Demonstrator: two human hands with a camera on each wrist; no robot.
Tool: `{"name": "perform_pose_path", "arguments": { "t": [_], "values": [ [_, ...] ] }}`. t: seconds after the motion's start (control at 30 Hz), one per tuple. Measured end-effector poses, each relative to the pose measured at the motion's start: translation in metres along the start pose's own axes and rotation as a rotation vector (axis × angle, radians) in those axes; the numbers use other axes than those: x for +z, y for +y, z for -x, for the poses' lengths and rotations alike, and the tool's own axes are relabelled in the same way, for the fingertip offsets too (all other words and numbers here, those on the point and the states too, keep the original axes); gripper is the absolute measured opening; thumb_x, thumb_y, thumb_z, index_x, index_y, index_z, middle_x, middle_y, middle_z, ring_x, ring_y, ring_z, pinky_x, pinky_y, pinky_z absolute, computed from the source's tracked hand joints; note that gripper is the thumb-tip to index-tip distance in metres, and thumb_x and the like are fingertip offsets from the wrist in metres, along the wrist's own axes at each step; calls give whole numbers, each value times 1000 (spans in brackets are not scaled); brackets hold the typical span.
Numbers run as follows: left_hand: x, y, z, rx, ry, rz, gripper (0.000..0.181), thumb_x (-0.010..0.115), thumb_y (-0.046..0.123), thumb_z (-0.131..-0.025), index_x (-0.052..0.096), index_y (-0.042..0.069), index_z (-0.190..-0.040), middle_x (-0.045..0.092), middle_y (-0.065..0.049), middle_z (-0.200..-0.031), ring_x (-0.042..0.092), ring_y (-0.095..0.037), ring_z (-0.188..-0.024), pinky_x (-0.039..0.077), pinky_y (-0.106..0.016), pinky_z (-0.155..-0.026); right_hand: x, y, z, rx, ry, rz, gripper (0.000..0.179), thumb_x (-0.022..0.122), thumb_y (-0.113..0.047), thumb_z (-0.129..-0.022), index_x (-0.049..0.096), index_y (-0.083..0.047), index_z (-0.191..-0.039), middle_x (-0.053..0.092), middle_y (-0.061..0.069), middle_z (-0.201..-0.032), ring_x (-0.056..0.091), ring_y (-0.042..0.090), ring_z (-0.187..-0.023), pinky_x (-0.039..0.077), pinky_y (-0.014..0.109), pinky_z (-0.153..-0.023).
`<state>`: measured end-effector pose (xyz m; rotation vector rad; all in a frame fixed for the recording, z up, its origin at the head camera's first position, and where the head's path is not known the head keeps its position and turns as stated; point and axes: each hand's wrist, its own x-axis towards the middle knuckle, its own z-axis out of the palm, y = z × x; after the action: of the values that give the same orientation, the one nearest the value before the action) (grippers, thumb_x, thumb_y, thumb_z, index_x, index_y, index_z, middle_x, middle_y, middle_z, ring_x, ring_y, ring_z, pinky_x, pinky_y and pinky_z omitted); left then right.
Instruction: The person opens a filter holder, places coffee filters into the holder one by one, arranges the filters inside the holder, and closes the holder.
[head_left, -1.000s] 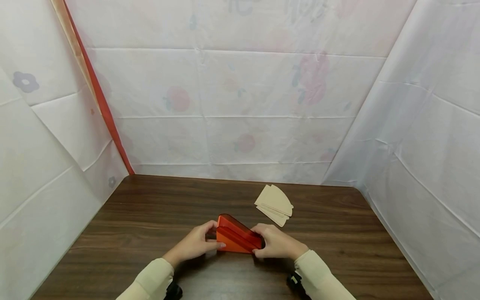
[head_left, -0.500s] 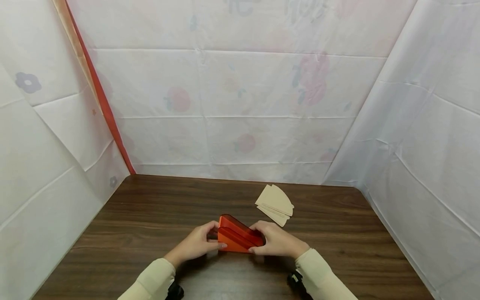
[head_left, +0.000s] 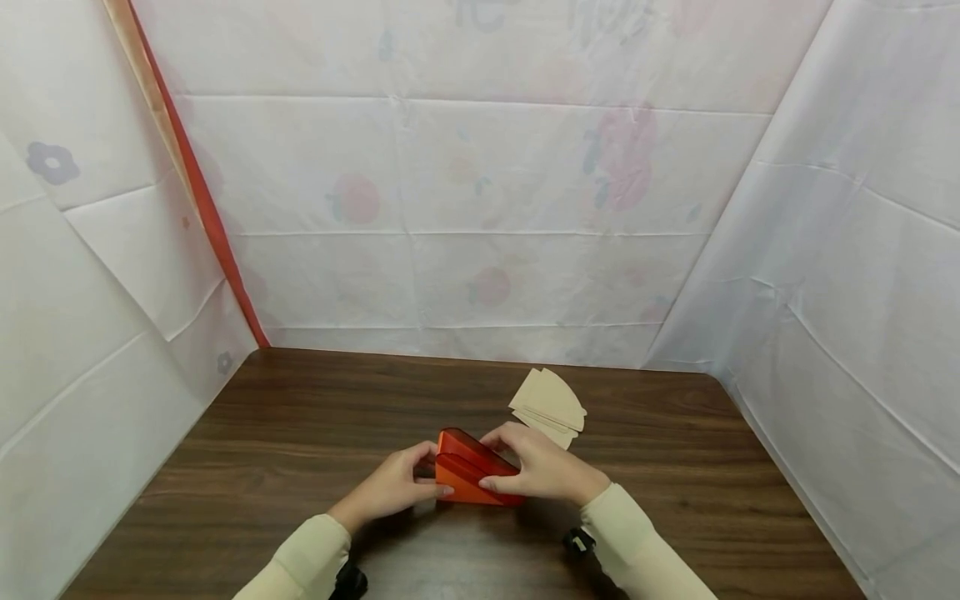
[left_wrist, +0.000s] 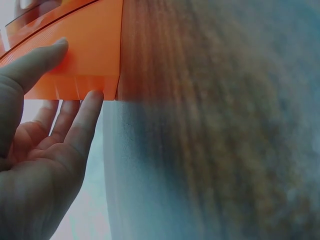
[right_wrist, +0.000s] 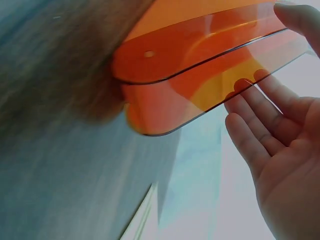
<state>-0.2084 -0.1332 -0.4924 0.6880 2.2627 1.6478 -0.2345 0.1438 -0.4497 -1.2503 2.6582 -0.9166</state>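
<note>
An orange translucent plastic holder (head_left: 462, 481), open along its slanting top between two panels, stands on the table in front of me. With its thumb on the front panel and its fingers at the left end, my left hand (head_left: 390, 487) holds it. My right hand (head_left: 547, 468) pinches the sloping side, thumb at the front and fingers on the rear panel. In the right wrist view, fingertips show against the clear orange wall (right_wrist: 180, 102). The left wrist view shows the flat orange front (left_wrist: 95, 45) under my thumb. Nothing shows inside the holder.
A small stack of cream fan-shaped papers, looking like coffee filters (head_left: 551, 398), lies behind my right hand. The dark wood table (head_left: 337, 392) is enclosed by white printed cloth (head_left: 450, 283) at the back and sides.
My right hand has slid left and up along the holder's sloping side, from the low right corner towards its middle. My left hand and the holder stay almost where they were.
</note>
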Motion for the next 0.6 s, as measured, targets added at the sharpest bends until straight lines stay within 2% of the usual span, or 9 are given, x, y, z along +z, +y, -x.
{"name": "perform_pose_path", "arguments": {
  "t": [0.27, 0.6],
  "values": [
    [-1, 1, -1, -5, 3, -20, 38, 79, 18, -89, 60, 6, -119, 68, -6, -115, 65, -23, -108, 56, -30, -86, -9, -13, -13, -38, 6, 19, 53, 71, -52, -90, 60, -15, -126, 61, -7, -120, 58, 8, -109, 49, 28, -95],
    [-2, 0, -1, -5, 1, -36, 38, 79, 19, -89, 60, 6, -119, 68, -5, -114, 65, -23, -107, 56, -30, -86, -15, -28, -29, -68, -25, 41, 53, 70, -53, -90, 59, -16, -126, 60, -9, -117, 56, 4, -107, 48, 24, -93]
  ]
}}
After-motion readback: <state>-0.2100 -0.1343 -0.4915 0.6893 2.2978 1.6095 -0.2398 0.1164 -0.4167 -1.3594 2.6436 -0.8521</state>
